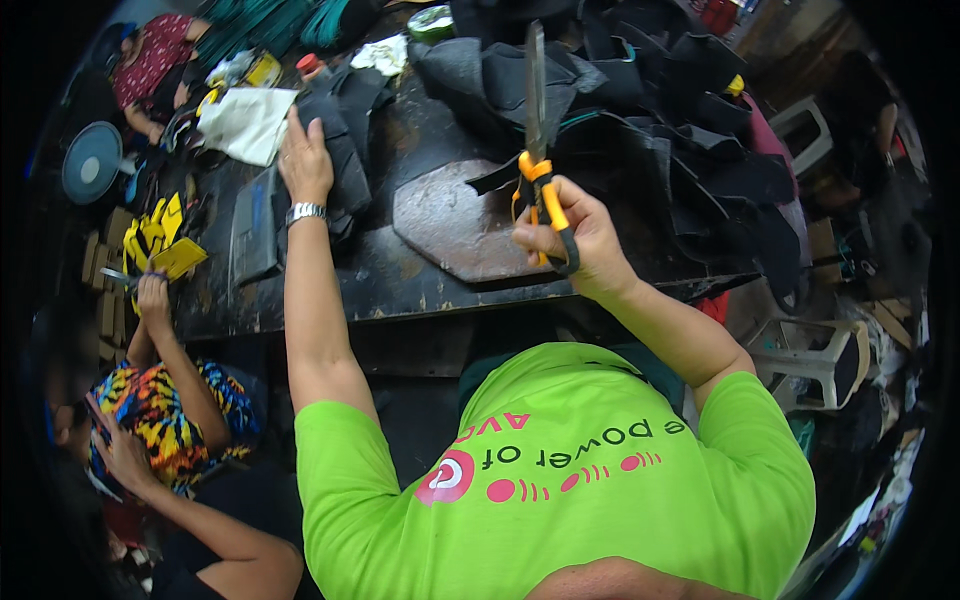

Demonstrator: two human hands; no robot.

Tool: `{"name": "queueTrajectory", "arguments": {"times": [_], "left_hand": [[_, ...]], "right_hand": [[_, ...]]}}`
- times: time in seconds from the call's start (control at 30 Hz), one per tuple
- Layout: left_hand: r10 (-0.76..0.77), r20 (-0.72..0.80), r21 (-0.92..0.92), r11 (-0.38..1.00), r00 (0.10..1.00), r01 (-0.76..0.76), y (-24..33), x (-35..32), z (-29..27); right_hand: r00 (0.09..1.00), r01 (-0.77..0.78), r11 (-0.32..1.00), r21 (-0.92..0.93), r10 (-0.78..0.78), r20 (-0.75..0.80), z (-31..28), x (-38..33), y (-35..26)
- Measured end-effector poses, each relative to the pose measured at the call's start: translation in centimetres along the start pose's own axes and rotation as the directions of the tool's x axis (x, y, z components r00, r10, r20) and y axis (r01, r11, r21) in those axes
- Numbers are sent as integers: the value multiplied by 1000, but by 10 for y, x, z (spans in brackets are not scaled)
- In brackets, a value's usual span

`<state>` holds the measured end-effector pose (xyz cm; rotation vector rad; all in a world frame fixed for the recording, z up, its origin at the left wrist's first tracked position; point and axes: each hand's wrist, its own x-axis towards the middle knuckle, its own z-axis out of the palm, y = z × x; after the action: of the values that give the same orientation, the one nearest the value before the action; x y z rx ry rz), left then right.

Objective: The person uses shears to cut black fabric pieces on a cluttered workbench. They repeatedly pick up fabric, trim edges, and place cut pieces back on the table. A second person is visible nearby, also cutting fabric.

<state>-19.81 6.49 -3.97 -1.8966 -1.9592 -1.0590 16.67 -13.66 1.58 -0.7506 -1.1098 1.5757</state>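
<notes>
My right hand [580, 235] grips a pair of scissors [537, 110] by their orange and black handles. The long blades point away from me, above the table, and look closed. A short dark strip [495, 180] shows just left of the handles; whether it touches the scissors I cannot tell. Reaching far forward, my left hand [305, 160] lies with its fingers stretched out at the edge of a pile of dark fabric pieces [345, 130]. A white cloth [245, 125] is right beside its fingertips. Beneath the scissors sits a worn, many-sided flat slab [435, 215].
A large heap of dark fabric [690, 120] covers the table's right side. Left of my forearm lies a grey translucent case [255, 225]. A co-worker's hand [153, 295] holds something near yellow pieces [155, 230] at the left. A stool [815, 360] stands at the right.
</notes>
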Motion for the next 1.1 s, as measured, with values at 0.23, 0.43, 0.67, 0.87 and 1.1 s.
{"name": "queueTrajectory", "arguments": {"times": [0.23,0.43,0.67,0.87,1.1], "left_hand": [[-63,-202,301,946,977,123,69,-8,-44],[96,375,-371,927,922,54,154,-64,-14],[-124,579,-681,470,806,562,182,-66,49],[-57,434,-763,508,899,400,198,-60,42],[13,411,-889,226,912,398,205,-54,28]], "right_hand": [[996,-1,999,-49,-3,-88,-33,-20,-4],[993,7,992,-129,-22,-114,-58,-23,0],[924,204,824,-529,-341,-175,-112,16,6],[831,208,700,-683,-495,-255,-146,68,-1],[862,271,911,-310,-373,-342,-132,70,5]]}}
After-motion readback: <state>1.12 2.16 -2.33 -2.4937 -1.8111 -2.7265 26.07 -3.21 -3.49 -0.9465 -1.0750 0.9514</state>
